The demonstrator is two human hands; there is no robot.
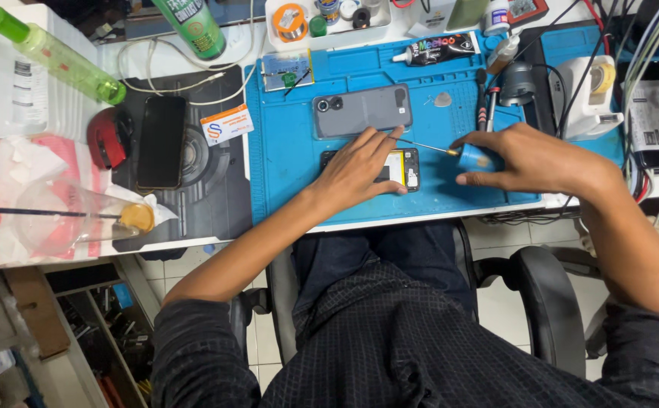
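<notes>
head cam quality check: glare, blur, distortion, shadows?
Head view: even light, soft shadows under the left hand and right hand on the blue mat. Mild sheen on the grey phone. Centre sharp; the screwdriver tip is thin and hard to resolve. Wide-angle bend shows at the desk edges; the plastic cup at left looks stretched and soft.

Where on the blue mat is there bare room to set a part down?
Bare: the blue mat left of the left hand, and its front strip below the opened phone. Crowded: around the grey back cover, right hand and screwdriver.
</notes>
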